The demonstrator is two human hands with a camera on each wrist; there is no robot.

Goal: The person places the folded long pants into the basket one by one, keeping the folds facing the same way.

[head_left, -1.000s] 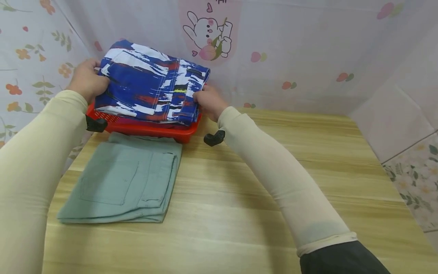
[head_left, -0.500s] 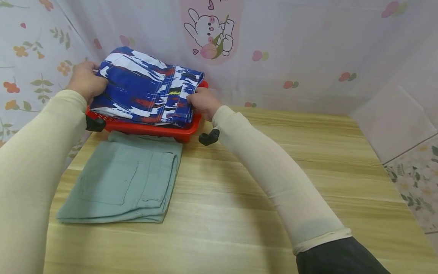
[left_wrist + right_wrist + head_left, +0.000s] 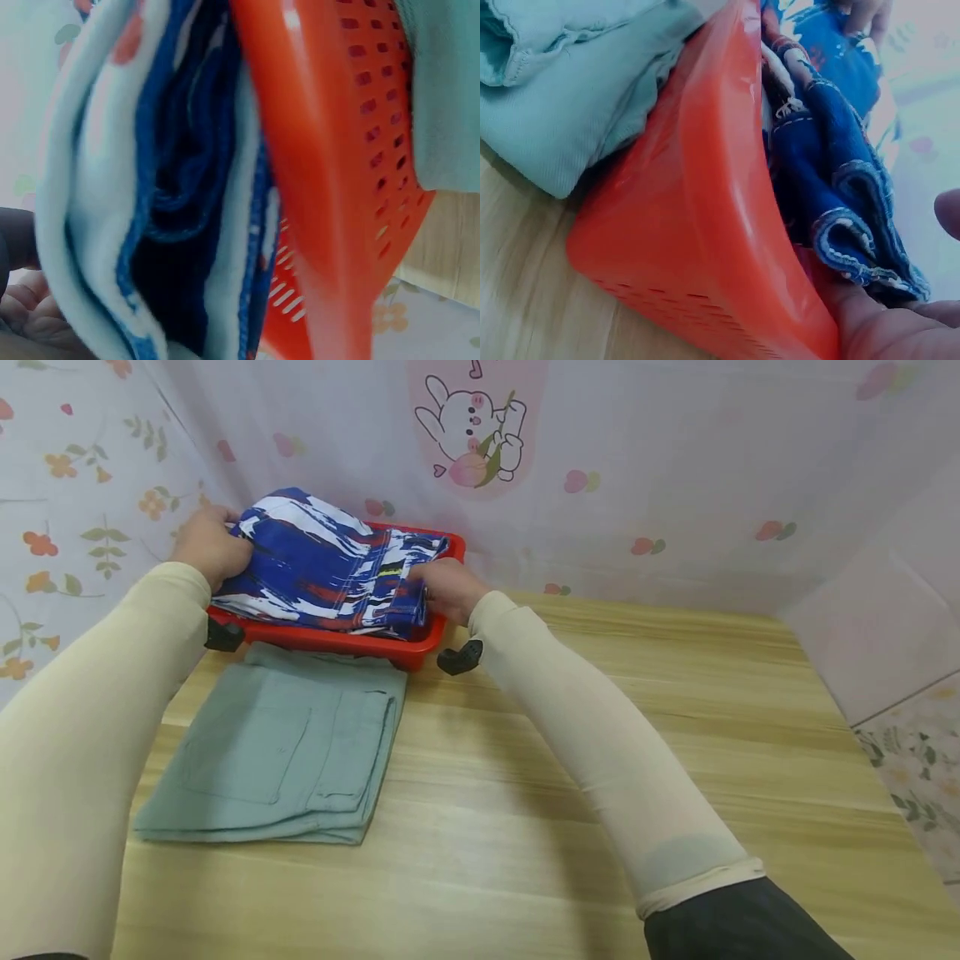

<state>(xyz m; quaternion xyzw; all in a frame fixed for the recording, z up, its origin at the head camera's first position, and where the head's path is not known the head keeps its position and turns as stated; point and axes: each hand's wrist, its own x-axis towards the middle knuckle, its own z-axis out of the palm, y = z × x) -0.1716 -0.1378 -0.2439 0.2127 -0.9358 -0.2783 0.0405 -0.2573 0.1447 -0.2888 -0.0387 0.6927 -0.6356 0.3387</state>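
Note:
Folded pants with a blue, white and red brushstroke print lie level in the red plastic basket, low against its rim. My left hand holds their left folded end, thumb on top. At the waistband end, my right hand grips the edge. In the right wrist view, fingers of that hand reach under the waistband inside the basket rim. The left wrist view shows the stacked layers of the pants beside the basket's rim. Folded grey-green pants lie on the table in front of the basket.
The wooden table extends to the right of the basket. Behind it hangs a printed curtain with a rabbit drawing, close to the basket's back. A tiled wall borders the table on the right.
Both hands have lowered the printed pants, which were tilted up above the basket, down into it. More of the basket's back rim shows now. The grey-green pants stay where they were.

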